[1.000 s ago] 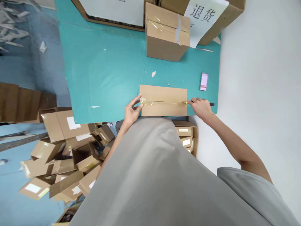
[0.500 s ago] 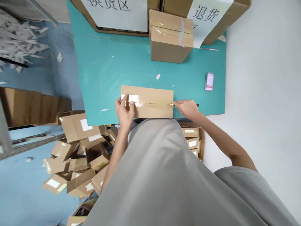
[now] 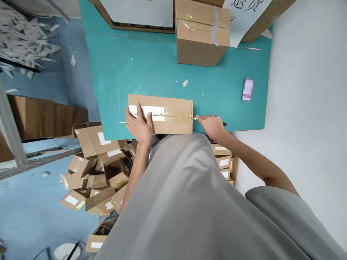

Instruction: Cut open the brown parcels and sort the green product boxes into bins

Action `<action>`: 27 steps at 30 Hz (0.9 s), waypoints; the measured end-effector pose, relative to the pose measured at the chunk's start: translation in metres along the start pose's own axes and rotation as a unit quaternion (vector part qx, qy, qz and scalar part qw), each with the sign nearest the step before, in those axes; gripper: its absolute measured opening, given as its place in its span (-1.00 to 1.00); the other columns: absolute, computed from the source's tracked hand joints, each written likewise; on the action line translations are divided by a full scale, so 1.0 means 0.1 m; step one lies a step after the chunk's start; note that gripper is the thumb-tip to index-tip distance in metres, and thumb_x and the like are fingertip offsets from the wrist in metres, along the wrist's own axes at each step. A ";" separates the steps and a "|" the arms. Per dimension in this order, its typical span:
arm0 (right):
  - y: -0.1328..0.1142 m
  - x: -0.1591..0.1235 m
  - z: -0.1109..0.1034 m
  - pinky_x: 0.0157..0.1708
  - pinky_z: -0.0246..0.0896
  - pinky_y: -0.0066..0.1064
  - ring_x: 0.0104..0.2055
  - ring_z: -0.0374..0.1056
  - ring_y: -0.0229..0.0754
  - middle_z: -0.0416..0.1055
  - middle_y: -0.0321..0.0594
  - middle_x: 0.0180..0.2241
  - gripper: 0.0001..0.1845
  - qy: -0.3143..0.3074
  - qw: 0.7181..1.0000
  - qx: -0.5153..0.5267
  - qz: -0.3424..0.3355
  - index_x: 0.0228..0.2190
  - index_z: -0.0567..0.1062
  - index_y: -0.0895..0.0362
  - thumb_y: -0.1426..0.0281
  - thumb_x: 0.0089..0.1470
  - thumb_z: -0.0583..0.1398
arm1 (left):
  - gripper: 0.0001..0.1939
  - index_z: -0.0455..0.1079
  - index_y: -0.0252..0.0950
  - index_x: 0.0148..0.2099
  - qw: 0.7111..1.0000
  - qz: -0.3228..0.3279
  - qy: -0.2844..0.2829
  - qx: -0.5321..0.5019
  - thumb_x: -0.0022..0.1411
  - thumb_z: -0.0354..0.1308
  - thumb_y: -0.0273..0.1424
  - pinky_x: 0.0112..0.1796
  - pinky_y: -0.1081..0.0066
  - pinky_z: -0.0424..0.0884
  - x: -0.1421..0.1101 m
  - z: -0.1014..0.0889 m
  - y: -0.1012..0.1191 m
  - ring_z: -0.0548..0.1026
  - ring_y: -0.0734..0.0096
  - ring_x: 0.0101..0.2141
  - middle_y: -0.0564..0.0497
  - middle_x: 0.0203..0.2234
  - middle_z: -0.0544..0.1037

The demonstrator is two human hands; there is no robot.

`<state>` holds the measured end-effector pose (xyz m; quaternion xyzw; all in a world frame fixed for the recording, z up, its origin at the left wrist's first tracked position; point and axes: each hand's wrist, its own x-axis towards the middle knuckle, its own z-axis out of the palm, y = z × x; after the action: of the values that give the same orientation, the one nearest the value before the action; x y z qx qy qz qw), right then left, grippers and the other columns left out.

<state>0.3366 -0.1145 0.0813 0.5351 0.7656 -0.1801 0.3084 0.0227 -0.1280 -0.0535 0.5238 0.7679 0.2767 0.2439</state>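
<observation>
A closed, long cardboard box (image 3: 173, 126) lies near the front edge of the teal table, with clear tape along its seam and a white label (image 3: 158, 109) at its left part. My left hand (image 3: 139, 124) rests on the left end of this box, fingers spread over label and seam. In my closed right hand (image 3: 213, 126) is a box cutter (image 3: 195, 118) with a yellow front; its dark rear end sticks out behind the fist. The short metal tip points left and meets the box's right edge at the seam. Most of the handle is hidden by my fingers.
Further back on the teal table (image 3: 151, 68) stands a taped carton (image 3: 197, 50), before larger boxes with paper signs. A pixelated pinkish item (image 3: 247, 89) lies at right. Opened cartons (image 3: 93, 180) are heaped on the floor at left. A white wall (image 3: 309, 90) borders the right side.
The box has slid left along the table with my left hand on it. My right hand has shifted slightly left, cutter still at the box's right edge. The camera view has moved a little.
</observation>
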 end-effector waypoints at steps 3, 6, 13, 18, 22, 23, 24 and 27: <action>0.03 -0.06 0.00 -0.15 0.25 -0.30 0.15 0.58 0.03 0.68 0.13 0.17 -0.47 -0.004 1.000 -0.007 -0.009 0.39 0.45 0.11 0.55 0.53 0.02 | -0.07 0.32 -0.18 0.63 1.000 0.011 0.004 0.017 0.52 0.08 0.31 0.51 -0.48 -0.03 0.00 0.03 -0.01 0.07 -0.53 0.60 -0.40 0.64 0.07; 0.09 -0.15 0.04 -0.16 0.23 -0.29 0.13 0.59 0.04 0.69 0.11 0.16 -0.46 0.010 1.000 0.011 -0.023 0.40 0.47 0.10 0.51 0.56 0.00 | -0.11 0.36 -0.13 0.61 0.999 0.025 0.013 0.021 0.52 0.11 0.29 0.51 -0.44 0.03 0.02 0.03 -0.06 0.11 -0.49 0.59 -0.38 0.62 0.13; 0.38 -0.08 0.60 -0.12 0.40 -0.32 -0.02 0.67 0.05 0.76 -0.04 0.06 -0.53 0.143 0.928 0.337 0.065 0.26 0.64 0.05 0.13 0.62 0.09 | -0.13 0.35 -0.16 0.62 1.000 0.003 -0.020 0.001 0.50 0.19 0.22 0.55 -0.37 -0.03 0.18 -0.16 -0.24 0.05 -0.42 0.62 -0.37 0.62 0.13; 0.28 0.66 1.05 -0.34 0.44 -0.48 -0.39 0.53 -0.24 0.77 -0.05 -0.20 -0.65 0.057 0.684 0.713 0.145 -0.23 0.67 0.18 0.12 0.37 0.45 | -0.12 0.37 -0.12 0.60 0.999 0.002 -0.025 -0.029 0.48 0.17 0.27 0.57 -0.28 0.02 0.36 -0.32 -0.49 0.12 -0.30 0.61 -0.31 0.60 0.19; -0.04 1.09 1.09 -0.50 0.30 -0.60 -0.48 0.41 -0.36 0.66 -0.25 -0.40 -0.73 -0.017 0.561 0.814 0.150 -0.31 0.62 0.17 0.34 0.19 0.58 | -0.03 0.36 -0.21 0.59 0.997 0.032 -0.026 -0.058 0.45 0.13 0.34 0.55 -0.16 0.13 0.49 -0.44 -0.68 0.24 -0.17 0.56 -0.37 0.52 0.34; -0.11 1.14 1.06 -0.52 0.29 -0.61 -0.49 0.40 -0.36 0.61 -0.31 -0.46 -0.71 -0.023 0.552 0.821 0.145 -0.33 0.61 0.16 0.36 0.17 0.59 | -0.01 0.37 -0.26 0.58 0.997 0.037 -0.022 -0.058 0.44 0.12 0.36 0.54 -0.17 0.15 0.51 -0.47 -0.72 0.28 -0.18 0.54 -0.41 0.49 0.37; -0.18 1.16 1.04 -0.52 0.29 -0.61 -0.51 0.39 -0.36 0.56 -0.36 -0.50 -0.69 -0.021 0.548 0.824 0.141 -0.35 0.59 0.15 0.36 0.14 0.60 | 0.00 0.39 -0.28 0.57 0.998 0.040 -0.016 -0.054 0.44 0.12 0.37 0.54 -0.19 0.15 0.53 -0.48 -0.74 0.31 -0.19 0.52 -0.43 0.47 0.40; -0.24 1.14 0.95 -0.51 0.31 -0.60 -0.53 0.37 -0.36 0.49 -0.43 -0.55 -0.60 0.008 0.547 0.826 0.132 -0.38 0.55 0.12 0.30 0.07 0.64 | -0.06 0.46 -0.26 0.51 0.998 0.046 0.013 -0.044 0.45 0.12 0.35 0.53 -0.33 0.07 0.53 -0.46 -0.77 0.38 -0.23 0.48 -0.44 0.40 0.51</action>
<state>0.3136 -0.1006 -0.0665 0.6502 0.2020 -0.6863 -0.2557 -0.0772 -0.1087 -0.0765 0.5435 0.7335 0.3274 0.2437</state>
